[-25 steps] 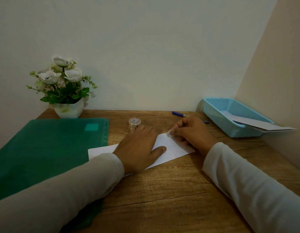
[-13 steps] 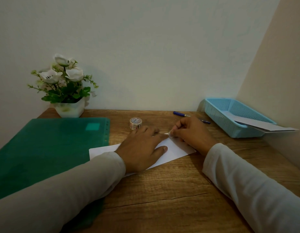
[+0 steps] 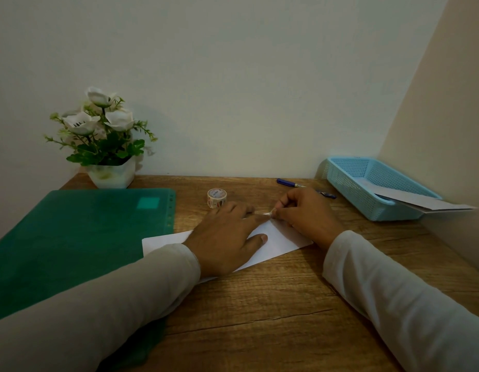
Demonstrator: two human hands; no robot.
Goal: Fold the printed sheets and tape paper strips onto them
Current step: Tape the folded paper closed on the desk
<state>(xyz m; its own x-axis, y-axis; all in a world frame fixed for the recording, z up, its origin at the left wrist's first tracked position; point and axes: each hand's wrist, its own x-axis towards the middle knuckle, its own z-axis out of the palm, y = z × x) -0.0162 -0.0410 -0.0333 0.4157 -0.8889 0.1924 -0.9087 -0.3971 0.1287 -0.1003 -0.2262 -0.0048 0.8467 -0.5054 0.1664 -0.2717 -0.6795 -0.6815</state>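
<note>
Head view: right hand (image 3: 307,214), fingertip grip tight on small strip (image 3: 268,212)

The wooden counter (image 3: 260,304) carries a green folder (image 3: 80,237) at left and a white pot of flowers (image 3: 112,174) in the back left corner. A tape roll (image 3: 217,197) stands mid-counter, with a blue pen (image 3: 289,182) further back. A light-blue basket (image 3: 353,194) sits at right, and a white sheet (image 3: 281,237) lies flat.

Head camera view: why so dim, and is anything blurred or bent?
Head view: low, flat light, soft shadow beside the flower pot; the wide lens stretches the sleeves near the bottom; the strip in the right hand is too small and soft to make out.
</note>
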